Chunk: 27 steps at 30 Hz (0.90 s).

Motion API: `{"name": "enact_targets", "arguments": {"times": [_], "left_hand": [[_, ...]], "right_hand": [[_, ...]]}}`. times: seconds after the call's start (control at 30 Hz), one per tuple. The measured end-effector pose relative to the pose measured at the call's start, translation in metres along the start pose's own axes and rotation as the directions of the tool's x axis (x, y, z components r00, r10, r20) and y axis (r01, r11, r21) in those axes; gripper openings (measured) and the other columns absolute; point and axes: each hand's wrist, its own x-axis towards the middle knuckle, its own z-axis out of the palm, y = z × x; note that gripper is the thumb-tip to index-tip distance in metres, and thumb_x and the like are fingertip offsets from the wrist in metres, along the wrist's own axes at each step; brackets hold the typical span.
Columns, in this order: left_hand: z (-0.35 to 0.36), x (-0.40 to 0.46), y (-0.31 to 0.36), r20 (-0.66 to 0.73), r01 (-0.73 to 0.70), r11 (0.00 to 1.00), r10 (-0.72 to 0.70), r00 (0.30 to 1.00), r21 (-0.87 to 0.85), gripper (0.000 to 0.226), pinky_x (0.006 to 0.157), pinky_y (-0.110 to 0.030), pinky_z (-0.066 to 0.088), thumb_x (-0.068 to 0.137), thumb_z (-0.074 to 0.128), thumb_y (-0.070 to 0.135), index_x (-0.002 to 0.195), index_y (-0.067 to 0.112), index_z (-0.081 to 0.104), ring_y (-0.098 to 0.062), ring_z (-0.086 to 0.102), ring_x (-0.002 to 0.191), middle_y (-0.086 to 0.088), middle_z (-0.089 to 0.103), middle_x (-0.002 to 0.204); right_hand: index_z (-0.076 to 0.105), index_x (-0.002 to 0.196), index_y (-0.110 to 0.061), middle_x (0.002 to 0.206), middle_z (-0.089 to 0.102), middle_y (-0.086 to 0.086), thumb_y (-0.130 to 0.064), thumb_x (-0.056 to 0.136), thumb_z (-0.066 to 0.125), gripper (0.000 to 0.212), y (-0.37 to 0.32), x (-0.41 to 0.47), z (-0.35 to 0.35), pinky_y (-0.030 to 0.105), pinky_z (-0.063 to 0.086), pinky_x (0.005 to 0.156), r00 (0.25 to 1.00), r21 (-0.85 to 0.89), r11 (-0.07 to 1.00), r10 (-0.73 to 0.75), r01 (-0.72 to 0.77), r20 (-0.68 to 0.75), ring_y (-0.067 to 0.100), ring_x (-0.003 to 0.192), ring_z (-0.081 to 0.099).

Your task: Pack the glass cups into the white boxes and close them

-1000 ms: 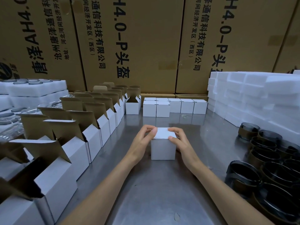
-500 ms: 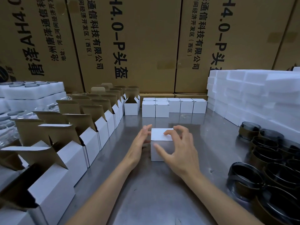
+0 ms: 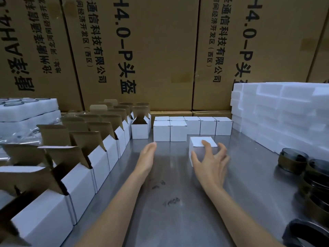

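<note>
**Two risks: box shoved crooked into the row, cups knocked on the right**

One closed white cardboard box point(image 3: 203, 148) sits on the steel table point(image 3: 170, 220), just short of the row of closed white boxes point(image 3: 178, 130) at the back. From my end the risks look like this, near to far.

- Dark smoked glass cups with brown paper bands point(image 3: 292, 161) are crowded at the near right edge, close beside the right forearm. I'd judge an elbow swing could clip one; glass on steel slides easily.
- Open white boxes with brown flaps standing up point(image 3: 78, 177) line the left side. The flaps lean over the table, so a wide left sweep could catch them.
- Left hand point(image 3: 147, 157) hangs over bare table with fingers straight, holding nothing and well apart from the box.
- Right hand point(image 3: 211, 160) is spread wide against the box's near face, index finger over its top edge. I can't tell whether it grips or only pushes.
- With one hand on it, off-centre, the box could twist or tip and rattle the cup inside. I can't confirm the lid tuck is fully seated.
- Box looks aimed at the gap right of the two front boxes in the row. A skewed arrival would push the neighbours out of line.
- White foam blocks stacked at far right point(image 3: 277, 111) stand clear of that path.
</note>
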Motion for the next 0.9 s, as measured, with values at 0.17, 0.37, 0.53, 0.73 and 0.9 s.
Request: {"name": "enact_targets", "arguments": {"times": [0.17,0.37,0.53,0.73,0.9], "left_hand": [[0.000,0.046,-0.006,-0.020,0.002,0.998,-0.001,1.000,0.059,0.055,0.112,-0.041,0.025,0.099,0.046,0.037,0.148,0.021,0.028,-0.024,0.028,0.141,-0.003,0.024,0.155],[0.002,0.087,-0.010,-0.043,-0.004,1.000,0.003,0.999,-0.019,0.061,0.112,-0.037,0.026,0.097,0.051,0.021,0.151,0.018,0.022,-0.024,0.024,0.143,-0.003,0.023,0.157],[0.006,0.113,-0.009,-0.028,0.009,1.000,-0.009,1.000,0.026,0.063,0.109,-0.037,0.030,0.096,0.052,0.015,0.151,0.018,0.022,-0.026,0.028,0.141,-0.004,0.025,0.157],[0.008,0.121,-0.009,0.007,-0.039,0.999,0.039,0.999,-0.001,0.049,0.088,-0.020,0.040,0.094,0.048,0.004,0.141,0.015,0.040,-0.013,0.051,0.117,-0.002,0.044,0.143],[0.008,0.121,-0.010,0.045,-0.063,0.998,0.063,0.997,-0.004,0.039,0.067,-0.017,0.047,0.093,0.044,0.001,0.129,0.013,0.052,-0.014,0.060,0.100,-0.005,0.060,0.125]], "right_hand": [[0.036,0.140,-0.035,0.149,0.021,0.012,-0.048,0.093,0.049,0.051,0.002,0.050,0.036,0.039,0.043,0.084,0.999,-0.035,0.998,0.050,-0.050,0.005,0.035,0.118,0.032],[0.034,0.142,-0.030,0.148,0.025,0.015,-0.048,0.095,0.046,0.052,0.006,0.097,0.068,0.041,0.045,0.084,0.999,-0.071,0.997,0.036,-0.034,0.016,0.036,0.119,0.035],[0.030,0.144,-0.027,0.150,0.024,0.013,-0.044,0.096,0.047,0.053,0.007,0.120,0.084,0.042,0.044,0.088,0.998,-0.071,0.997,-0.009,0.013,0.062,0.035,0.126,0.033],[0.018,0.149,-0.019,0.156,0.019,0.007,-0.026,0.098,0.049,0.060,0.007,0.130,0.094,0.044,0.042,0.093,0.989,-0.055,0.996,-0.064,0.071,0.132,0.032,0.134,0.028],[0.019,0.148,-0.014,0.155,0.020,0.009,-0.018,0.096,0.050,0.061,0.008,0.130,0.096,0.045,0.040,0.095,0.993,0.001,0.999,-0.050,0.051,0.111,0.032,0.135,0.030]]}}
